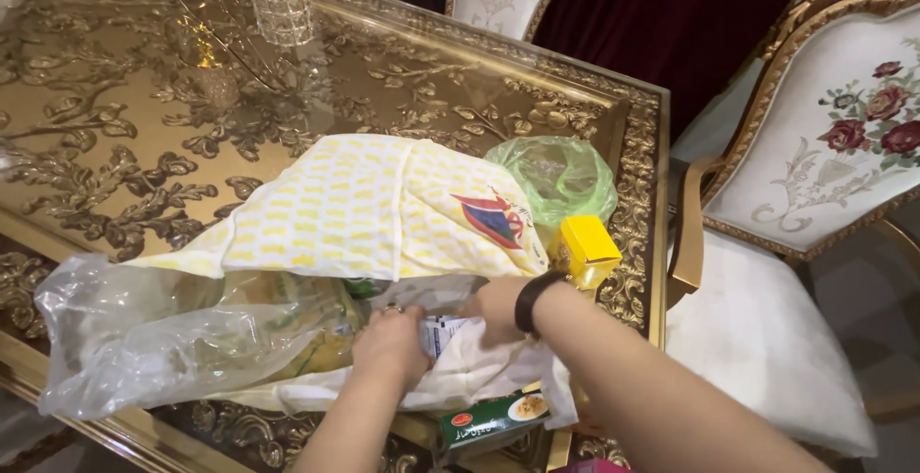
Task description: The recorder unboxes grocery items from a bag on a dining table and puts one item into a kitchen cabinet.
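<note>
A large white shopping bag with a yellow pattern (364, 205) lies on its side on the gilded glass-topped table (115, 147). Both my hands are at its open mouth. My left hand (388, 344), with a ring on one finger, and my right hand (498, 308), with a dark wristband, grip a small white and blue packet (438, 332) between them. A clear plastic bag (144, 339) with yellowish contents spills out to the left. A green box (494, 417) lies at the table's near edge, just below my hands.
A yellow box (587, 250) and a crumpled green plastic bag (556, 176) sit beside the shopping bag on the right. Glass candle holders (281, 8) stand at the far side. A floral upholstered chair (815, 195) stands right of the table; more chairs behind.
</note>
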